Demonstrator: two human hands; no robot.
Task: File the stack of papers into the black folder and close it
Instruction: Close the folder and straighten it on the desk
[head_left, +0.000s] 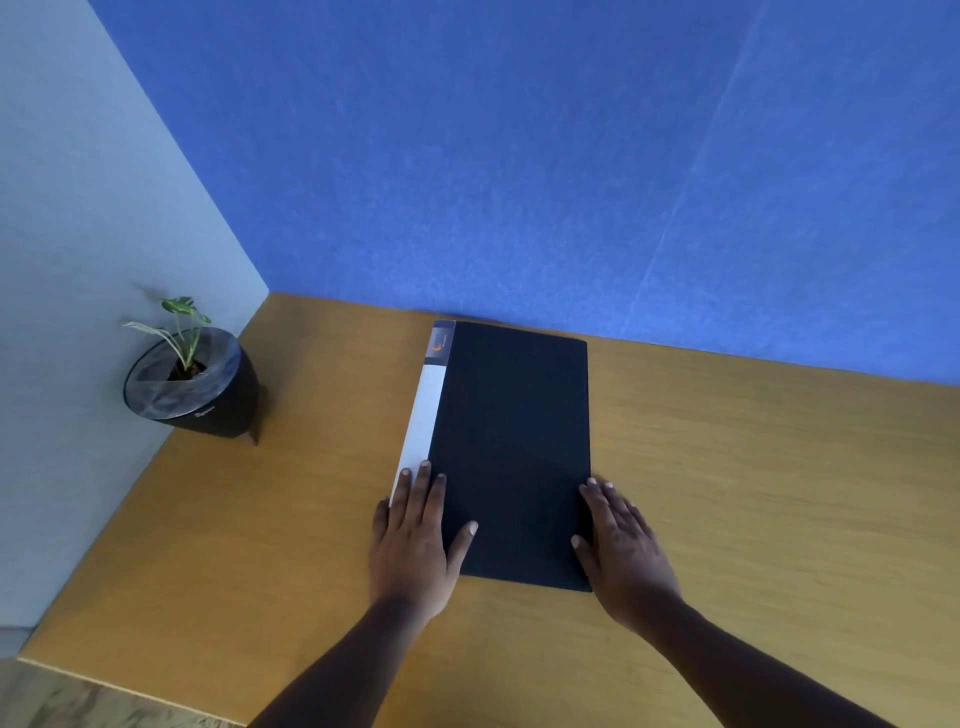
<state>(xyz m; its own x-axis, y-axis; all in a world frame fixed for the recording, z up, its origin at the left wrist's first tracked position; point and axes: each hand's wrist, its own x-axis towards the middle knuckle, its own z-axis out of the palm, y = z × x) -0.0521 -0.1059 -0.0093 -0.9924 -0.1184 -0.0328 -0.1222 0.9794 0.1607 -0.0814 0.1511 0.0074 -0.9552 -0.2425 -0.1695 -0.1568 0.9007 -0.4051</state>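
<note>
Your grip is flat and spread, clamped on nothing: left hand (410, 540) on the spine edge, right hand (621, 551) on the opposite edge of the shut black folder (511, 447), lying lengthwise at frame centre on the surface (753, 467).

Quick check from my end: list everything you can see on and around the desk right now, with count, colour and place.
black folder: one, black cover with a white spine strip, lying closed and flat on the desk, far end near the blue wall
potted plant: one, green leaves in a black pot, far left corner of the desk
desk: one, light brown wood grain, under everything
blue wall: one, blue, behind the desk
grey wall: one, pale grey, along the left side
loose papers: none visible
left hand: one, flat on the folder's near left corner, fingers over the spine strip
right hand: one, flat against the folder's near right edge
</note>
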